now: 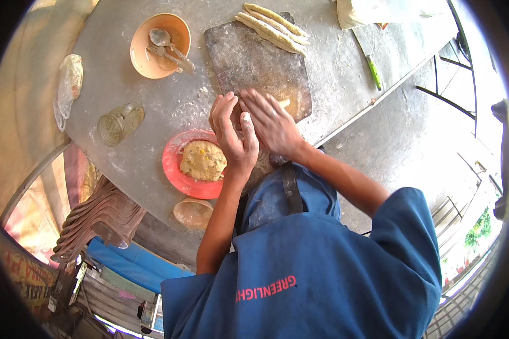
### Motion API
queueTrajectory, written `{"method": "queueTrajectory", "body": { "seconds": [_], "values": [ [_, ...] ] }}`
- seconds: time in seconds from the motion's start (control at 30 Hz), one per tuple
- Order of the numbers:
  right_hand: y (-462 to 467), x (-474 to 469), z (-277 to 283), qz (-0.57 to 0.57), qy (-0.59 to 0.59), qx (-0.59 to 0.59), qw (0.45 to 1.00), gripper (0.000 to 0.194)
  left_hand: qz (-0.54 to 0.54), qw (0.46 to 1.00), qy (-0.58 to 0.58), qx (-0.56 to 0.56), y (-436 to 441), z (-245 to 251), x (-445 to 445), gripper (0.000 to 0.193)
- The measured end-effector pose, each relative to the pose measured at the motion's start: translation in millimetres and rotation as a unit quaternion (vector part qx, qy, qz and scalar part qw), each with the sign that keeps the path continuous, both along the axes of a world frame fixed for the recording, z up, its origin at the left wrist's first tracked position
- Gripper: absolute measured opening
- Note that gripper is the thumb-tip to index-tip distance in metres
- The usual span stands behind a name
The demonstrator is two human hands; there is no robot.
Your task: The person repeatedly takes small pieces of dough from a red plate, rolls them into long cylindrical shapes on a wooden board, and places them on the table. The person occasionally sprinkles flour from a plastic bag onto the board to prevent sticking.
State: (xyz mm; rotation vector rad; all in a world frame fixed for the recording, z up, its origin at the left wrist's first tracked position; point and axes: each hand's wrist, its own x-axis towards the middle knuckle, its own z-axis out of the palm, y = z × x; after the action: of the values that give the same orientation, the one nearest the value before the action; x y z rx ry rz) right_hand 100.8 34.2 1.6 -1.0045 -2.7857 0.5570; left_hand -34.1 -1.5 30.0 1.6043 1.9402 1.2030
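My left hand is raised palm inward over the near edge of a worn, dark board, thumb apart and tip floured. My right hand is beside it, flat and a little blurred, fingers towards the board. Past its fingers pokes the end of a pale dough piece; the rest is hidden. Several long dough strips lie side by side across the board's far right corner. Left of my left wrist, a lump of yellowish dough sits on a red plate.
On the floury metal table stand an orange bowl with a spoon and fork, a glass mug on its side and a plastic bag. A green-handled knife lies right. Another bowl and stacked chairs are nearer.
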Motion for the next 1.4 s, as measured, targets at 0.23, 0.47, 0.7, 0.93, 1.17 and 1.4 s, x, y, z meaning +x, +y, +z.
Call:
{"method": "queueTrajectory", "body": {
  "seconds": [0.23, 0.47, 0.7, 0.93, 1.17, 1.4],
  "values": [
    [43, -28, -11, -0.055, 0.077, 0.038, 0.995, 0.056, 0.034, 0.999, -0.014, -0.017, -16, -3, 14, 0.036],
    [93, -74, -24, -0.075, 0.116, 0.073, 0.988, 0.057, 0.056, 0.998, 0.018, 0.001, -20, 3, 5, 0.035],
    [-41, 31, 3, -0.015, 0.019, -0.094, 0.995, 0.062, 0.082, 0.996, -0.019, -0.017, -37, 0, 18, 0.036],
    [85, -44, -14, -0.035, 0.123, 0.056, 0.990, 0.061, 0.070, 0.992, -0.101, 0.020, 3, -40, 27, 0.049],
    [4, 36, -4, -0.006, 0.012, -0.102, 0.995, 0.071, 0.021, 0.993, -0.083, -0.076, -5, -33, 72, 0.087],
    [50, 1, -20, 0.023, 0.064, -0.149, 0.986, 0.072, -0.083, 0.996, 0.013, 0.035, 32, -54, 52, 0.077]
  ]
}}
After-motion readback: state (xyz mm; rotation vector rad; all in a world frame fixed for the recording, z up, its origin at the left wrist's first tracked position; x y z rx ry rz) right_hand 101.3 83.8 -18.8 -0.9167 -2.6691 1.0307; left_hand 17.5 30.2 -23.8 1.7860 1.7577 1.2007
